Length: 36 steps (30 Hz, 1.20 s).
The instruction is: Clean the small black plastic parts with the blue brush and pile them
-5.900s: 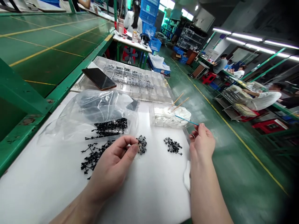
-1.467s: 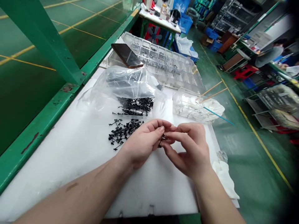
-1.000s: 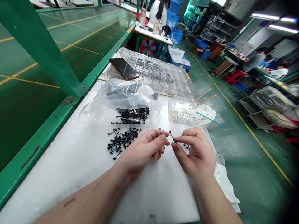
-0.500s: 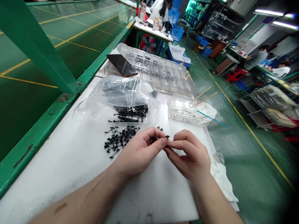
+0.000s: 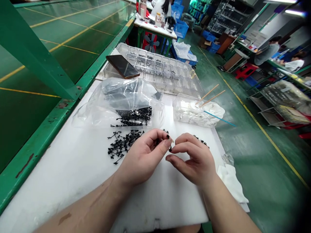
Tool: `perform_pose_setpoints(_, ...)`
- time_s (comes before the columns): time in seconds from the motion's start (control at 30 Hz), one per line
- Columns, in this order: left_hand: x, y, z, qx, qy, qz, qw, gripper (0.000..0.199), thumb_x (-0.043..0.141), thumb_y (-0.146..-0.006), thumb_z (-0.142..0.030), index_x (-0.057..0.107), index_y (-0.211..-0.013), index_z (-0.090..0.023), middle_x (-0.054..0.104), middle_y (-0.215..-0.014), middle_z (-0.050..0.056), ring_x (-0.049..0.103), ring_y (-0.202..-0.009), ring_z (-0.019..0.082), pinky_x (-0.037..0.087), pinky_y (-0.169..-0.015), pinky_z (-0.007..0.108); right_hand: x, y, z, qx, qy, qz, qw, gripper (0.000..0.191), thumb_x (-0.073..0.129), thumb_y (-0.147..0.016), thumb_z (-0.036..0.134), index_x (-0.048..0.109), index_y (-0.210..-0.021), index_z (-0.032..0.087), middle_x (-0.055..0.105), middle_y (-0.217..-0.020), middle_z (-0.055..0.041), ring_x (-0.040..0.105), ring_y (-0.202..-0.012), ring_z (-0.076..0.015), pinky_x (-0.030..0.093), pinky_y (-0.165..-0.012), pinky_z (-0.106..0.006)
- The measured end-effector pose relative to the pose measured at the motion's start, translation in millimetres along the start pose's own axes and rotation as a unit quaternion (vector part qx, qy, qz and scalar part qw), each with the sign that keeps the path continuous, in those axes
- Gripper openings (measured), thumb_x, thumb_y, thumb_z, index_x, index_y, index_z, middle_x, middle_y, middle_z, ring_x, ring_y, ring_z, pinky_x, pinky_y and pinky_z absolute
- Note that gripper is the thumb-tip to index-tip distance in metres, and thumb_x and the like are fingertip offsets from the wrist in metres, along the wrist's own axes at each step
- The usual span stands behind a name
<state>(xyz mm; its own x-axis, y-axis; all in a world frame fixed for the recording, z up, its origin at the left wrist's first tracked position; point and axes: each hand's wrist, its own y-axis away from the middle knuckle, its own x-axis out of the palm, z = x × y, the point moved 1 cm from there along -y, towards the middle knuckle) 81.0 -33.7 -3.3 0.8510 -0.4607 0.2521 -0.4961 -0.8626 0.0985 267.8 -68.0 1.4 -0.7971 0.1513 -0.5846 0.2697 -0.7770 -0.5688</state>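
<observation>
Between thumb and forefinger, my left hand point(image 5: 143, 157) pinches a small black plastic part point(image 5: 168, 137), its ends poking out past the fingertips. My right hand point(image 5: 194, 160) is just to the right, thumb and forefinger apart, the forefinger's tip close to the part's lower end; whether it touches cannot be made out. A loose pile of black stick-like parts with knobbed ends point(image 5: 123, 144) lies left of my left hand. Behind it, a clear plastic bag point(image 5: 102, 108) holds more of them. Other small black pieces point(image 5: 201, 141) show beyond my right hand.
A clear box point(image 5: 184, 119) of white cloth holds wooden sticks and a blue stick at the right. Behind the bag, a compartment tray point(image 5: 170, 86) bears a phone point(image 5: 123, 66). A green metal frame point(image 5: 65, 105) borders the white table point(image 5: 60, 168); people sit farther off.
My right thumb and forefinger have parted and drawn slightly away from the black part. My left hand keeps its pinch. Black pieces beyond my right hand now show. The view has shifted slightly.
</observation>
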Motion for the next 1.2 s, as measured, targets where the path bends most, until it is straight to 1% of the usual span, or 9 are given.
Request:
perform_pose_setpoints(0.1, 1.0, 3, 2, 0.037, -0.041, -0.022, 0.998, 0.012, 0.064, -0.107, -0.032, 0.064, -0.102, -0.021, 0.064, -0.096, 0.000, 0.059, -0.091, 0.015, 0.048, -0.079, 0.028, -3, 3, -2, 0.013, -0.026, -0.002, 1.000, 0.014, 0.082, -0.091, 0.020, 0.071, -0.098, 0.022, 0.066, -0.090, -0.0016, 0.065, -0.079, -0.0140, 0.053, -0.069, -0.028)
perform_pose_setpoints(0.17, 2.6, 5, 3, 0.088, -0.084, -0.028, 0.992, 0.010, 0.062, -0.107, -0.029, 0.063, -0.101, -0.022, 0.066, -0.102, 0.002, 0.062, -0.094, 0.016, 0.048, -0.078, 0.029, -6, 5, -4, 0.033, -0.044, -0.018, 0.998, 0.012, 0.078, -0.093, 0.018, 0.072, -0.102, 0.023, 0.066, -0.090, -0.0016, 0.064, -0.081, -0.0148, 0.052, -0.070, -0.029)
perform_pose_setpoints(0.33, 6.1, 8, 2, 0.223, -0.192, -0.027, 0.955, 0.012, 0.061, -0.101, -0.010, 0.060, -0.097, -0.022, 0.070, -0.098, -0.001, 0.056, -0.074, 0.010, 0.045, -0.066, 0.026, -11, 11, -9, 0.059, -0.068, -0.045, 0.995, 0.016, 0.071, -0.095, 0.014, 0.072, -0.109, 0.024, 0.066, -0.094, -0.0029, 0.063, -0.085, -0.0172, 0.050, -0.073, -0.034)
perform_pose_setpoints(0.57, 5.6, 9, 4, 0.271, -0.258, -0.005, 0.927, 0.017, 0.062, -0.097, -0.005, 0.058, -0.100, -0.022, 0.064, -0.093, -0.003, 0.054, -0.076, 0.010, 0.043, -0.066, 0.023, -4, 12, -4, 0.024, -0.125, -0.045, 0.991, 0.038, 0.080, -0.087, 0.011, 0.071, -0.121, 0.024, 0.067, -0.098, -0.0035, 0.061, -0.085, -0.0184, 0.052, -0.073, -0.035)
perform_pose_setpoints(0.67, 5.5, 8, 4, 0.251, -0.258, 0.005, 0.933, 0.016, 0.061, -0.098, -0.007, 0.058, -0.099, -0.022, 0.061, -0.091, -0.003, 0.054, -0.077, 0.010, 0.043, -0.067, 0.023, -4, 11, -3, 0.020, -0.128, -0.042, 0.991, 0.037, 0.080, -0.087, 0.008, 0.072, -0.120, 0.024, 0.066, -0.096, -0.0030, 0.062, -0.083, -0.0175, 0.051, -0.071, -0.034)
perform_pose_setpoints(0.83, 5.7, 6, -2, 0.153, -0.234, 0.038, 0.959, 0.008, 0.060, -0.104, -0.017, 0.064, -0.099, -0.022, 0.058, -0.082, -0.004, 0.053, -0.071, 0.011, 0.042, -0.062, 0.024, -8, 11, -5, 0.042, -0.124, -0.041, 0.991, 0.034, 0.072, -0.091, 0.003, 0.074, -0.117, 0.025, 0.067, -0.095, -0.0029, 0.063, -0.085, -0.0170, 0.052, -0.073, -0.034)
perform_pose_setpoints(1.1, 0.7, 2, -4, 0.048, -0.164, 0.052, 0.984, 0.013, 0.063, -0.105, -0.033, 0.069, -0.100, -0.022, 0.066, -0.088, 0.000, 0.058, -0.079, 0.016, 0.046, -0.071, 0.029, -7, 8, -3, 0.069, -0.116, -0.029, 0.990, 0.022, 0.072, -0.093, 0.011, 0.073, -0.109, 0.026, 0.068, -0.091, -0.0021, 0.064, -0.082, -0.0174, 0.052, -0.072, -0.034)
perform_pose_setpoints(1.17, -1.8, 2, -3, 0.023, -0.129, 0.044, 0.990, 0.014, 0.067, -0.104, -0.035, 0.070, -0.100, -0.022, 0.068, -0.092, 0.002, 0.061, -0.082, 0.017, 0.048, -0.073, 0.029, -11, 8, -8, 0.095, -0.099, -0.072, 0.988, 0.017, 0.072, -0.095, 0.016, 0.074, -0.109, 0.026, 0.068, -0.092, -0.0032, 0.065, -0.085, -0.0188, 0.053, -0.073, -0.034)
perform_pose_setpoints(1.2, -3.2, 2, -3, 0.016, -0.116, 0.037, 0.992, 0.013, 0.068, -0.103, -0.035, 0.070, -0.099, -0.022, 0.069, -0.093, 0.002, 0.061, -0.083, 0.018, 0.049, -0.074, 0.029, -16, 9, -13, 0.116, -0.086, -0.129, 0.981, 0.014, 0.072, -0.096, 0.019, 0.074, -0.108, 0.025, 0.068, -0.092, -0.0037, 0.065, -0.085, -0.0190, 0.053, -0.073, -0.034)
